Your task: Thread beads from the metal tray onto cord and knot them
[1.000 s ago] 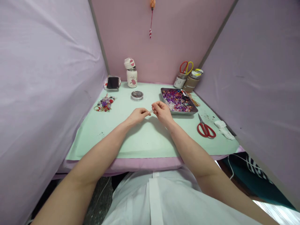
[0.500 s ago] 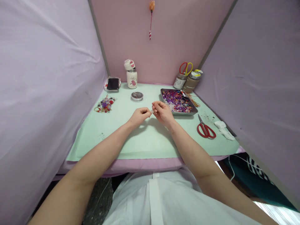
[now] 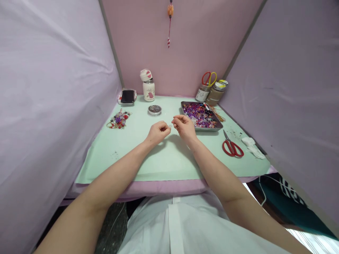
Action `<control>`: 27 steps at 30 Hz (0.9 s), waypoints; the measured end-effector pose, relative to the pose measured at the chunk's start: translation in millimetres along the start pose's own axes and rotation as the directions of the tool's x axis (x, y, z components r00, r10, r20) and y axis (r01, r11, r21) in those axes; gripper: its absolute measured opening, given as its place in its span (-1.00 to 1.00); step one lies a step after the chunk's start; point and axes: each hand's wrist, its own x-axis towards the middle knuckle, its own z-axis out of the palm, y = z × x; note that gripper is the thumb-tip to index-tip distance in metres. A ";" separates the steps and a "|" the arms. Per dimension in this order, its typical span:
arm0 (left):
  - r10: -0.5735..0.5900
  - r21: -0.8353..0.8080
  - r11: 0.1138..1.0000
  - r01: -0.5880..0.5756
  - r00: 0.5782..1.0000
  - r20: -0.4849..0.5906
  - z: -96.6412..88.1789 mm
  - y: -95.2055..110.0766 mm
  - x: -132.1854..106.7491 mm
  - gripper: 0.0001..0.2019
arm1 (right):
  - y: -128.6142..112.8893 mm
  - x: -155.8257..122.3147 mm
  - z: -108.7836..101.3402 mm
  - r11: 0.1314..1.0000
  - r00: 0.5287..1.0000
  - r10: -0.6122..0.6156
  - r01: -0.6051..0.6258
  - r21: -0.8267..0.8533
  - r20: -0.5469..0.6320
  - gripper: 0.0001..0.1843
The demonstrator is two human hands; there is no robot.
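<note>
Over the middle of the pale green mat (image 3: 164,162), my left hand (image 3: 159,132) is closed in a pinch. A tiny clear piece (image 3: 170,126), perhaps a bead, shows at its fingertips. Just to the right, my right hand (image 3: 184,127) has thumb and forefinger pressed together; whatever they pinch is too small to make out. A narrow gap separates the two hands. Close behind my right hand lies a dark tray (image 3: 209,129) of mostly purple beads (image 3: 197,112). A round tin (image 3: 154,110) with dark contents sits beyond my left hand.
Red-handled scissors (image 3: 232,148) and a crumpled white cloth (image 3: 253,147) lie at right. Strung beads (image 3: 119,119) lie at left, below a phone (image 3: 128,96). Behind stand a white bottle (image 3: 149,90) and two jars, one holding scissors (image 3: 209,78). Fabric walls enclose three sides.
My hands have drawn slightly apart, opening a small gap between the fingertips. The clear piece stays by my left hand. The whole view has shifted slightly.
</note>
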 end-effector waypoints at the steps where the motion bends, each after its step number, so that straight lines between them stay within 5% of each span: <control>1: 0.002 0.004 1.000 -0.002 1.000 -0.016 -0.1 0.2 0.0 -0.79 | -0.4 -0.5 0.3 1.000 1.000 -0.012 0.012 -0.019 -0.002 -0.77; 11: -0.061 -0.015 0.998 0.059 0.993 -0.102 -1.9 -1.9 -0.4 -0.78 | -5.6 -8.4 4.1 0.930 0.976 -0.217 0.214 -0.299 0.024 -0.90; 27: -0.115 0.001 0.993 0.118 0.976 -0.183 -5.2 -0.4 0.8 -0.73 | -5.3 -15.2 3.5 0.616 0.893 -0.402 0.428 -0.662 0.203 -0.86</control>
